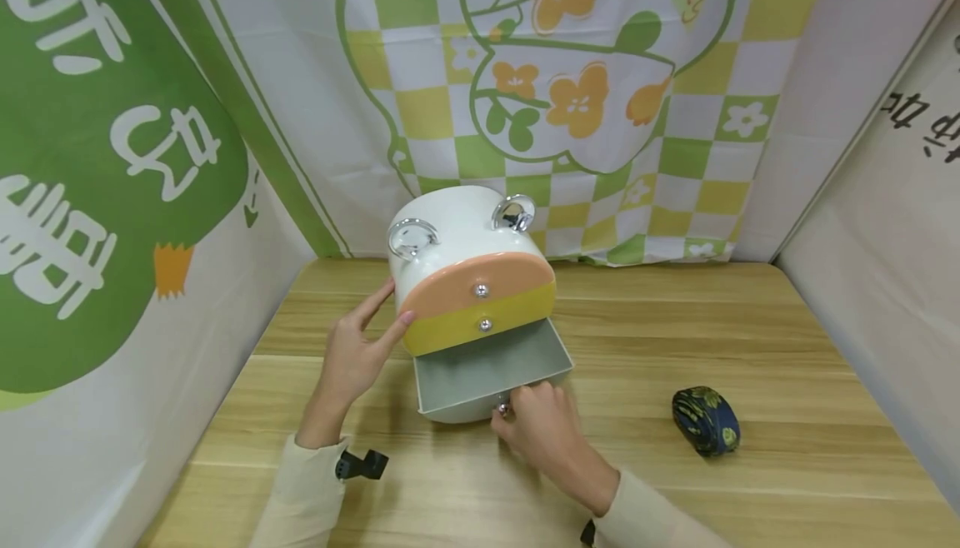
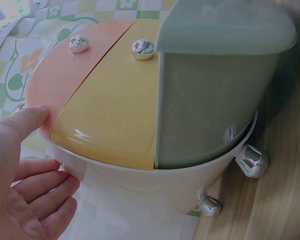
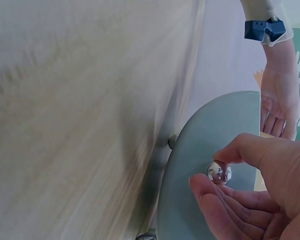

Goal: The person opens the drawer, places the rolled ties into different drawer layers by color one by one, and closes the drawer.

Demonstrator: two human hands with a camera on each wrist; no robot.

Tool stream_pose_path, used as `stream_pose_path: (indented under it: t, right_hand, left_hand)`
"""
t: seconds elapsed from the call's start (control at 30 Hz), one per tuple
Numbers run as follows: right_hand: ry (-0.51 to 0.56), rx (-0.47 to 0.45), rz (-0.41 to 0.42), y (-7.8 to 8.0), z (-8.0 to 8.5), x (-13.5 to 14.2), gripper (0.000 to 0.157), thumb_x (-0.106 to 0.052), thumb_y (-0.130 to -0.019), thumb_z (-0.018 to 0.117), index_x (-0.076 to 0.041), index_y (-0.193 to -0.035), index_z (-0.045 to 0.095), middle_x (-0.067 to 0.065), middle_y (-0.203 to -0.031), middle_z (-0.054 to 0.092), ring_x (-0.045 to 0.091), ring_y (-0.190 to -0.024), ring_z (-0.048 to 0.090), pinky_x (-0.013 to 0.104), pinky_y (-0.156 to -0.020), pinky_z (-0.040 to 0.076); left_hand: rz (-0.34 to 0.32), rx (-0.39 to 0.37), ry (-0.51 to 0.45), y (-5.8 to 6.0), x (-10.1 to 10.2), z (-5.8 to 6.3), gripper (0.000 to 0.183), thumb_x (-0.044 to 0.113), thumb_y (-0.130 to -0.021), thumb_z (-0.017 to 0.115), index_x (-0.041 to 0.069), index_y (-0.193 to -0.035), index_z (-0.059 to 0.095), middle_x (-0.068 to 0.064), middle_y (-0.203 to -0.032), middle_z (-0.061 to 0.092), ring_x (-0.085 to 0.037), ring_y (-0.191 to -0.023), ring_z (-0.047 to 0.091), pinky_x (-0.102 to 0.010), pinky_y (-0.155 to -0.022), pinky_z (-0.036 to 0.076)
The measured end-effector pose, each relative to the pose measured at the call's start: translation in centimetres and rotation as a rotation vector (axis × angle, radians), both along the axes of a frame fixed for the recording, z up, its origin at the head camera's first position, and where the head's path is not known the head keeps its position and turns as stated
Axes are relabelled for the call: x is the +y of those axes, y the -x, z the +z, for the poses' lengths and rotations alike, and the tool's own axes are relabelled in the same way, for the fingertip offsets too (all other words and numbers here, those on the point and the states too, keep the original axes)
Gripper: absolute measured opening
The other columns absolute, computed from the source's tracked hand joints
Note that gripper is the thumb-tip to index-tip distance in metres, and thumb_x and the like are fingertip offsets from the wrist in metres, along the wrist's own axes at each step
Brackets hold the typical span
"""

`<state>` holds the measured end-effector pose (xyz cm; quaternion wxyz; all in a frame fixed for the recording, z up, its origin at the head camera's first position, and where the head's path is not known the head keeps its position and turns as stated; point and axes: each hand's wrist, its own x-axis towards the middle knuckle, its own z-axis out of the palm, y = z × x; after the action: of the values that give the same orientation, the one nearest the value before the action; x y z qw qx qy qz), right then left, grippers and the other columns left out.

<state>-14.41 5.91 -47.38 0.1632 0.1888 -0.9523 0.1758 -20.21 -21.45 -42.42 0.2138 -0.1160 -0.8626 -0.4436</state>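
1 tabletop drawer cabinet, 3 drawers, 3 silver knobs, 2 chrome ears, 2 feet visible in left wrist view, 1 left hand, 1 right hand, 1 rolled tie, 1 wooden table.

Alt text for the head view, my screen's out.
A person's right grip pinches the silver knob of an open grey drawer; the left grip touches the white cabinet. A patterned dark roll lies on the wooden table, at right.

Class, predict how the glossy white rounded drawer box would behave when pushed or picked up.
The box seems slippery, given its shine; probably stiff, undented beside the left hand; perhaps apt to tip, its grey-green lower drawer pulled out.
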Motion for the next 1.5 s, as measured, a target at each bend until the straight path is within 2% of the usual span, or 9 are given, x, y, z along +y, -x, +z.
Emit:
stream_pose_path:
  t: [0.13,0.57,0.7,0.93,1.1,1.17,1.33,1.5]
  right_hand:
    - [-0.004,-0.001,0.008,-0.4,0.0,0.2,0.041,-0.026,-0.08,0.087,-0.02,-0.057,0.054,-0.011,-0.052,0.049,0.005,-0.046,0.038,0.021,-0.041,0.031]
    - [0.0,-0.01,0.004,-1.0,-0.5,0.6,0.044,-0.029,-0.08,0.089,-0.019,-0.052,0.056,-0.009,-0.053,0.06,0.004,-0.045,0.04,0.018,-0.04,0.031]
    - [0.01,-0.015,0.022,-1.1,-0.6,0.8,0.051,-0.031,-0.081,0.089,-0.021,-0.05,0.051,-0.012,-0.051,0.055,0.004,-0.046,0.04,0.019,-0.041,0.032]
    - [0.043,-0.041,0.058,-1.4,-0.5,1.6,0.044,-0.028,-0.079,0.09,-0.021,-0.055,0.055,-0.015,-0.053,0.048,0.002,-0.051,0.039,0.02,-0.046,0.034]
    - [0.05,-0.096,0.035,-1.8,-0.4,2.9,0.046,-0.029,-0.079,0.091,-0.019,-0.058,0.052,-0.014,-0.053,0.045,0.002,-0.052,0.037,0.019,-0.046,0.031]
    - [0.051,-0.113,0.023,-1.9,-0.3,3.6,0.041,-0.028,-0.079,0.092,-0.017,-0.061,0.056,-0.013,-0.055,0.048,0.002,-0.052,0.038,0.019,-0.047,0.032]
    - [0.103,-0.144,0.0,-2.0,0.1,5.7,0.024,-0.02,-0.078,0.092,-0.006,-0.079,0.072,-0.003,-0.066,0.065,0.004,-0.058,0.052,0.019,-0.052,0.044]
    - [0.194,-0.102,-0.047,-2.0,0.5,8.2,0.028,-0.013,-0.074,0.094,0.001,-0.092,0.078,0.01,-0.08,0.077,0.017,-0.069,0.072,0.026,-0.061,0.061]
  left_hand:
    - [0.006,0.011,-0.001,0.0,0.0,0.0,0.059,0.031,-0.097,0.078,0.013,-0.15,0.06,-0.013,-0.154,0.059,-0.038,-0.143,0.056,-0.06,-0.118,0.046]
    - [0.012,-0.003,-0.004,0.1,0.0,0.0,0.058,0.031,-0.098,0.077,0.014,-0.151,0.06,-0.013,-0.155,0.059,-0.041,-0.142,0.055,-0.062,-0.118,0.045]
    - [0.012,-0.01,-0.001,0.0,0.1,0.0,0.058,0.031,-0.098,0.077,0.014,-0.151,0.06,-0.011,-0.155,0.058,-0.042,-0.142,0.055,-0.062,-0.117,0.046]
    - [0.007,-0.017,-0.001,-0.1,0.0,0.2,0.06,0.034,-0.098,0.077,0.016,-0.152,0.059,-0.009,-0.156,0.058,-0.039,-0.143,0.055,-0.061,-0.118,0.046]
    - [-0.003,-0.017,-0.007,-0.2,0.0,0.2,0.059,0.034,-0.099,0.076,0.015,-0.152,0.059,-0.009,-0.157,0.057,-0.04,-0.144,0.054,-0.061,-0.118,0.045]
    - [-0.004,-0.015,-0.007,-0.1,0.0,0.1,0.059,0.033,-0.099,0.076,0.014,-0.152,0.058,-0.009,-0.157,0.056,-0.04,-0.144,0.054,-0.062,-0.118,0.044]
    - [-0.005,-0.012,-0.007,-0.1,0.0,0.0,0.058,0.031,-0.099,0.076,0.013,-0.152,0.058,-0.01,-0.156,0.056,-0.042,-0.144,0.054,-0.063,-0.118,0.044]
    - [-0.003,-0.014,-0.002,-0.2,0.0,0.1,0.058,0.032,-0.099,0.076,0.013,-0.152,0.059,-0.009,-0.156,0.057,-0.041,-0.144,0.054,-0.062,-0.118,0.044]
